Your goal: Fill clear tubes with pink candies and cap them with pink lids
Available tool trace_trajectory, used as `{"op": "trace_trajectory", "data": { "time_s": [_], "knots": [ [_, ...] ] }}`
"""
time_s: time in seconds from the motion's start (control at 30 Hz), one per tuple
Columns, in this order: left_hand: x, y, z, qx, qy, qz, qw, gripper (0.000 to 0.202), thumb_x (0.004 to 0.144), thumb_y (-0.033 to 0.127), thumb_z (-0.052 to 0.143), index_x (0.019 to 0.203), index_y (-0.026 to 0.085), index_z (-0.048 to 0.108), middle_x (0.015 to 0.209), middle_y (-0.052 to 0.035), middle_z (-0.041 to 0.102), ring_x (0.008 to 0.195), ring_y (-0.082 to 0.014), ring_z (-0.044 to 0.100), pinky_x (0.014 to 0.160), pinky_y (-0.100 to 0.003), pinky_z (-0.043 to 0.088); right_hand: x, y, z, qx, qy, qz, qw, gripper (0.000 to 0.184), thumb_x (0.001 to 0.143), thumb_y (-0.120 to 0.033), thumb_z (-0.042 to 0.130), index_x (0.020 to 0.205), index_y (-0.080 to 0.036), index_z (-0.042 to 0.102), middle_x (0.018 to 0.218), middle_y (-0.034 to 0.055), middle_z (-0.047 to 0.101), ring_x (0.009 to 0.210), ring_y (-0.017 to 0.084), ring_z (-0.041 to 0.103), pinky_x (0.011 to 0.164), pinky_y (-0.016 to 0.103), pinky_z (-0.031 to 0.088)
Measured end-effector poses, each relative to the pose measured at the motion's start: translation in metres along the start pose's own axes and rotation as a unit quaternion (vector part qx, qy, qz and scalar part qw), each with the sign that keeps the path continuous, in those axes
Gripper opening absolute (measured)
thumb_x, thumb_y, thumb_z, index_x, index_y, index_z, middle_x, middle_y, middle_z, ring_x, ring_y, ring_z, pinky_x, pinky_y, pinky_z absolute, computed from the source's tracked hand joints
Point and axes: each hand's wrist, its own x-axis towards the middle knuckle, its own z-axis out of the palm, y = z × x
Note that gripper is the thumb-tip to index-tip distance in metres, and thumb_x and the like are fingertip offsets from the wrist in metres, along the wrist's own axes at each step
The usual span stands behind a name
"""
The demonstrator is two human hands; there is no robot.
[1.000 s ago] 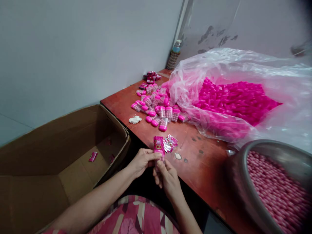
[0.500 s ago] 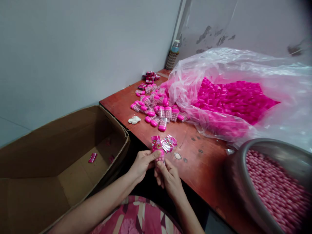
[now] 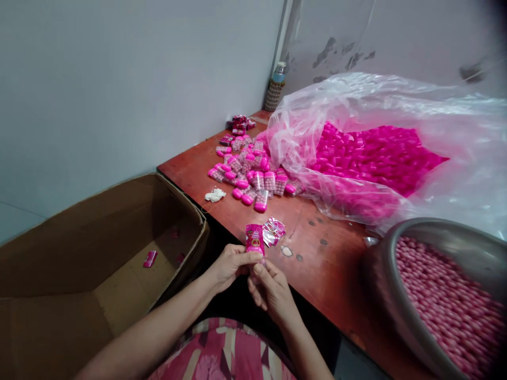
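In front of me, my left hand (image 3: 233, 266) is closed, its thumb pressing the lower part of a pink printed wrapper (image 3: 254, 237). The wrapper sits as a sleeve around a small candy container, whose body is mostly hidden by the wrapper and my fingers. My right hand (image 3: 273, 291) pinches the container's lower end, other fingers curled beneath. Just beyond lie flat loose wrappers (image 3: 273, 231) on the red-brown table (image 3: 320, 279). Farther off is a heap of clear candy containers (image 3: 259, 181) with pink caps, filled with pale pink balls.
Left of the table stands a cardboard box (image 3: 122, 295) with a few wrapped packs (image 3: 150, 259) inside. A clear plastic bag (image 3: 352, 95) of pink caps (image 3: 372, 153) and a grey basin (image 3: 390, 258) of pink candy balls occupy the right. A bottle (image 3: 279, 74) stands in the far corner.
The wrapper has come down over the container, covering the candy balls that showed below it. Both hands remain together at nearly the same place. The view has shifted slightly.
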Motion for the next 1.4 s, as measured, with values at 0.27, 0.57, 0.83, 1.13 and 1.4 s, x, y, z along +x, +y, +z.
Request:
{"op": "trace_trajectory", "data": {
  "time_s": [0.27,0.57,0.83,1.13,1.4],
  "knots": [
    [0.004,-0.012,0.004,-0.010,0.060,0.016,0.998,0.031,0.055,0.032,0.077,0.065,0.006,0.063,0.054,-0.0045,0.061,0.040,-0.0106,0.052,0.037,-0.021,0.039,0.001,0.004,0.000,-0.153,0.084,-0.053,0.983,0.027,0.082,-0.045,0.047,0.083,-0.018,0.049,0.053,-0.0046,0.052,0.035,0.006,0.043,0.032,0.015,0.031],
    [-0.001,-0.011,0.002,-0.027,0.051,0.070,0.996,0.035,0.069,0.042,0.065,0.063,0.009,0.055,0.054,-0.0019,0.057,0.034,-0.0076,0.047,0.030,-0.019,0.038,0.004,0.002,0.004,-0.044,0.008,0.006,0.999,0.031,0.082,-0.048,0.046,0.081,-0.017,0.046,0.057,-0.0037,0.054,0.035,0.005,0.046,0.029,0.012,0.031],
    [-0.004,-0.027,0.008,-0.023,0.082,0.074,0.994,0.033,0.066,0.041,0.067,0.062,0.010,0.056,0.043,0.0032,0.047,0.029,-0.0065,0.040,0.026,-0.017,0.032,-0.002,0.012,0.005,-0.130,0.078,-0.040,0.988,0.028,0.082,-0.046,0.048,0.082,-0.018,0.049,0.048,-0.0068,0.049,0.032,0.005,0.040,0.029,0.013,0.029],
    [-0.005,-0.017,0.006,-0.065,0.117,0.112,0.985,0.030,0.066,0.037,0.069,0.066,0.007,0.062,0.051,-0.0004,0.054,0.042,-0.0059,0.045,0.043,-0.019,0.038,-0.007,0.010,0.007,0.078,0.090,-0.044,0.992,0.025,0.078,-0.036,0.059,0.092,-0.017,0.049,0.070,0.0000,0.063,0.053,0.010,0.059,0.047,0.019,0.047],
    [-0.006,-0.022,0.005,-0.057,0.097,0.101,0.988,0.028,0.068,0.036,0.067,0.064,0.008,0.061,0.051,0.0009,0.052,0.040,-0.0042,0.042,0.040,-0.017,0.032,-0.012,0.010,0.015,0.109,0.128,-0.038,0.985,0.024,0.076,-0.034,0.062,0.086,-0.016,0.049,0.069,0.0015,0.065,0.050,0.010,0.059,0.045,0.020,0.048]
  ]
}}
